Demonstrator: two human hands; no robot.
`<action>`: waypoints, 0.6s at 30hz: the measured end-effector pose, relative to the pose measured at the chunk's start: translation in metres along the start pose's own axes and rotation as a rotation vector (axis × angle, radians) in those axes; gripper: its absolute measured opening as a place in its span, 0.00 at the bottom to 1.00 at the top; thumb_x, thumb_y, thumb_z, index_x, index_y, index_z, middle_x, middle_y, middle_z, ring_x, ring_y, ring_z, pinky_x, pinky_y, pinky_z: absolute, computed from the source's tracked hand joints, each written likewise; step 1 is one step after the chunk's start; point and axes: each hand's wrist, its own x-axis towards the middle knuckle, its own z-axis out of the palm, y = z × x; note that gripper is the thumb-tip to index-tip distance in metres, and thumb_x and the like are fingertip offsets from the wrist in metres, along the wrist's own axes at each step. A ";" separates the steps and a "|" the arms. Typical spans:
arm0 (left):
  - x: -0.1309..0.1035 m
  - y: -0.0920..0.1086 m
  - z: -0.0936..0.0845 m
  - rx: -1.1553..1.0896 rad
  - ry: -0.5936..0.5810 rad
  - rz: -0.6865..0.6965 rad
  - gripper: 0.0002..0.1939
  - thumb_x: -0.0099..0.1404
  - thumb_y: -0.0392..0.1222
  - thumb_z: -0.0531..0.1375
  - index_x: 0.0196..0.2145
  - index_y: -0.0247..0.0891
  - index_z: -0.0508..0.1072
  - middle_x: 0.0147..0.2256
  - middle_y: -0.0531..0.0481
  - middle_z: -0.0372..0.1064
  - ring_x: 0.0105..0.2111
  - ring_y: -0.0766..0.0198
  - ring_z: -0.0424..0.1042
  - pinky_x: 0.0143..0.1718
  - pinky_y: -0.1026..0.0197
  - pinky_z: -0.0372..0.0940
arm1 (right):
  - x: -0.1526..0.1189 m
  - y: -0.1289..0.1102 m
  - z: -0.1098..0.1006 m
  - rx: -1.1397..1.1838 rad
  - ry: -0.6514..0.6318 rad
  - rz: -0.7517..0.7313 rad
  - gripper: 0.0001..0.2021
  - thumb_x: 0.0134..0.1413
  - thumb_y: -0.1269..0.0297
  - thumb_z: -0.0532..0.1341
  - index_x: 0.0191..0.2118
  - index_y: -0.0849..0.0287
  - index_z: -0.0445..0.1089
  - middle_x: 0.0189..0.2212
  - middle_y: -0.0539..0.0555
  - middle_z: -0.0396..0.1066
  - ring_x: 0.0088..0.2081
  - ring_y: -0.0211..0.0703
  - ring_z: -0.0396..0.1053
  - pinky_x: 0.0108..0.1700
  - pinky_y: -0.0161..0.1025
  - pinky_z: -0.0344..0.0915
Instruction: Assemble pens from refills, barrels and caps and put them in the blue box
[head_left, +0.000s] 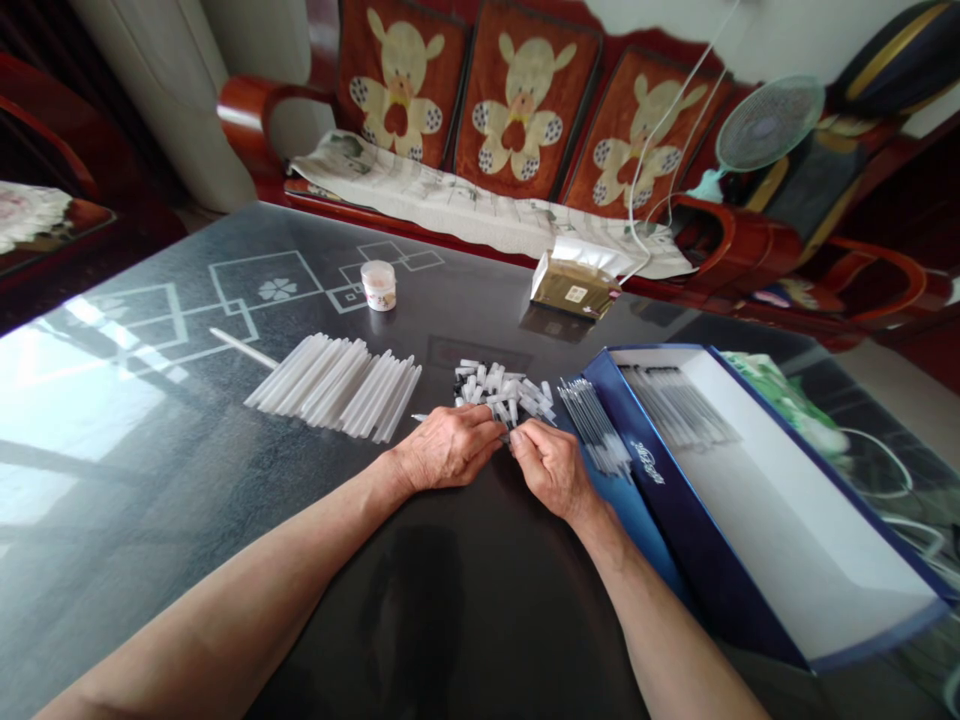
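My left hand is closed around a pen, whose pointed tip sticks out past the knuckles on the left. Close beside it, my right hand pinches at the pen's other end; what lies between those fingertips is mostly hidden. Just beyond both hands is a loose heap of white and black pen caps. Translucent white pen barrels lie in a row to the left. On the right, a bundle of pen refills rests against the blue box.
A blue box with a white inside stands at the right, holding more refills. Farther back are a small round tub and a tissue box. One white stick lies apart at the left. A sofa stands behind the dark table.
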 end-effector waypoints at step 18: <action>0.002 -0.003 0.002 -0.289 0.522 -0.402 0.16 0.70 0.47 0.52 0.32 0.35 0.74 0.25 0.50 0.69 0.27 0.67 0.69 0.31 0.65 0.64 | 0.002 0.005 0.000 0.413 0.294 0.399 0.14 0.60 0.53 0.57 0.32 0.58 0.69 0.23 0.50 0.71 0.22 0.35 0.65 0.26 0.33 0.63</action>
